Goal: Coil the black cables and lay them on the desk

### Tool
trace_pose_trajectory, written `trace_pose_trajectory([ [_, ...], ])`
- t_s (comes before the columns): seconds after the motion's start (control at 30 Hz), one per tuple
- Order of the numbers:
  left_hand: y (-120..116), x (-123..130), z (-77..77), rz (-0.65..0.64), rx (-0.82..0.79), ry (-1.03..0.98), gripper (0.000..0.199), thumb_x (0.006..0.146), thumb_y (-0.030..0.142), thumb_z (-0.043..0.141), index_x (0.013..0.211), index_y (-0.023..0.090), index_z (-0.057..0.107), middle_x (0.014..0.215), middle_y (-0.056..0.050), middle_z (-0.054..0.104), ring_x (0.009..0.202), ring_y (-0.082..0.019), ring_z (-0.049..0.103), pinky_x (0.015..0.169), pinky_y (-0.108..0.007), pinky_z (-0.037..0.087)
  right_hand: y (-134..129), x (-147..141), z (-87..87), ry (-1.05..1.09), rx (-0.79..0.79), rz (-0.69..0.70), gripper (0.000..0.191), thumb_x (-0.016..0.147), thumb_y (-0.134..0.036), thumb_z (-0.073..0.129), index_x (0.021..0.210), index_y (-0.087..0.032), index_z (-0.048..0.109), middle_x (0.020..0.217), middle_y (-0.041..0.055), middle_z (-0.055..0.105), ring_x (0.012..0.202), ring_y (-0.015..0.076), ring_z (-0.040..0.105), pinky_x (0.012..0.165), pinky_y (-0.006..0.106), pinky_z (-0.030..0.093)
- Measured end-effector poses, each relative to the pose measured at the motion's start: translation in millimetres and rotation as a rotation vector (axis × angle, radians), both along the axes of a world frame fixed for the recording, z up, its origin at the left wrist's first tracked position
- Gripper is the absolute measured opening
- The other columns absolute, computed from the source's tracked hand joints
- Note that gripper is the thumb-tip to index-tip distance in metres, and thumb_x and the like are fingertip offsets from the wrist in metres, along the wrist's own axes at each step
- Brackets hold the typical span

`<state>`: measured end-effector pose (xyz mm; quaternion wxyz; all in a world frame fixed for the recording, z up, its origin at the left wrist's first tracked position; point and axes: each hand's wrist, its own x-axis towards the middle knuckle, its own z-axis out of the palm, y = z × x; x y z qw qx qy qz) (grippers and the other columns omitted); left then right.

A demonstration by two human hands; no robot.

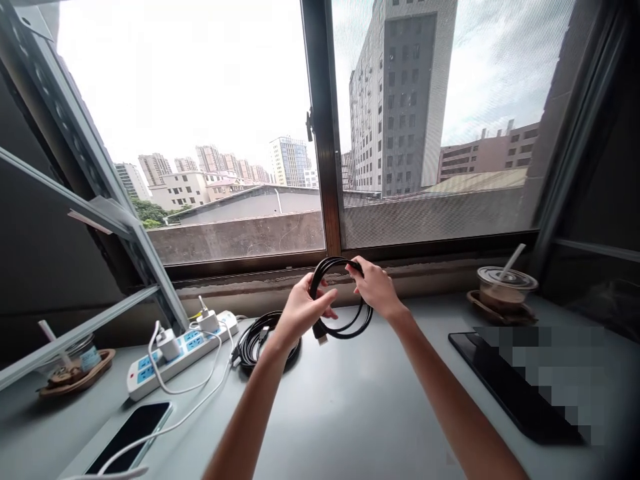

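A black cable point(345, 333) wound into a loop is held up above the grey table, between both hands. My left hand point(307, 308) is wrapped round the loop's left side, its thumb across the front. On the upper right of the loop, my right hand point(376, 283) grips the cable with fingers closed. A connector with a light metal end point(321, 339) hangs below my left hand. Behind my left forearm, another coil of black cable point(247, 340) lies on the table point(340, 413).
A white power strip point(183, 360) with plugs and white cords lies at the left, near a phone point(133, 433). Cups point(505, 283) point(83, 357) stand in brown holders on both sides. A black flat object point(505, 380) lies right. A metal frame point(145, 260) rises at the left.
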<state>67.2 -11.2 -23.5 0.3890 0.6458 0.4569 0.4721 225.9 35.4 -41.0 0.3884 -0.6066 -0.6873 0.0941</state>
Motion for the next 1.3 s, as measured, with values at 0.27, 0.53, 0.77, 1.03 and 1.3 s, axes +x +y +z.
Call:
trace_pose_trajectory([
  [0.27,44.8,-17.8,-52.7,0.021,-0.302,0.329,0.013,0.074,0.015,0.051,0.079,0.019,0.04,0.048,-0.002,0.058,0.04,-0.02,0.06,0.036,-0.024,0.045,30.5,12.6,-39.2,-0.024,-0.392,0.03,0.022,0.092,-0.034,0.046,0.098,-0.016,0.059,0.077,0.0016,0.066,0.049,0.0078,0.058,0.062,0.024,0.045],
  [0.53,68.5,-21.6,-87.7,-0.054,-0.502,0.319,0.017,0.075,0.014,0.054,0.084,0.016,0.04,0.048,-0.004,0.058,0.044,-0.022,0.062,0.042,-0.028,0.049,46.5,19.2,-66.3,-0.038,-0.636,0.081,0.024,0.089,-0.031,0.054,0.103,-0.012,0.058,0.091,0.0035,0.063,0.071,0.0104,0.061,0.064,0.027,0.053],
  [0.77,79.6,-21.5,-116.1,0.039,-0.509,0.374,0.02,0.075,0.013,0.054,0.085,0.019,0.038,0.054,0.0,0.057,0.047,-0.018,0.062,0.038,-0.02,0.04,57.7,21.5,-86.1,-0.065,-0.706,0.062,0.027,0.09,-0.03,0.054,0.11,-0.013,0.056,0.098,0.0053,0.062,0.079,0.0128,0.061,0.069,0.03,0.054],
  [1.03,77.6,-15.5,-119.2,0.087,-0.49,0.509,0.019,0.079,0.019,0.057,0.092,0.017,0.044,0.071,-0.001,0.057,0.067,-0.017,0.063,0.047,-0.022,0.045,59.0,21.0,-92.0,-0.111,-0.698,0.018,0.031,0.089,-0.03,0.055,0.115,-0.015,0.055,0.11,0.0075,0.059,0.093,0.0169,0.06,0.078,0.036,0.053],
  [1.3,73.5,-13.9,-111.5,0.179,-0.391,0.752,0.034,0.084,0.032,0.058,0.113,0.013,0.054,0.126,-0.012,0.049,0.116,-0.027,0.047,0.094,-0.046,0.041,66.2,20.7,-107.7,-0.142,-0.619,-0.01,0.031,0.089,-0.031,0.055,0.116,-0.016,0.055,0.116,0.0084,0.057,0.099,0.0184,0.058,0.084,0.038,0.051],
])
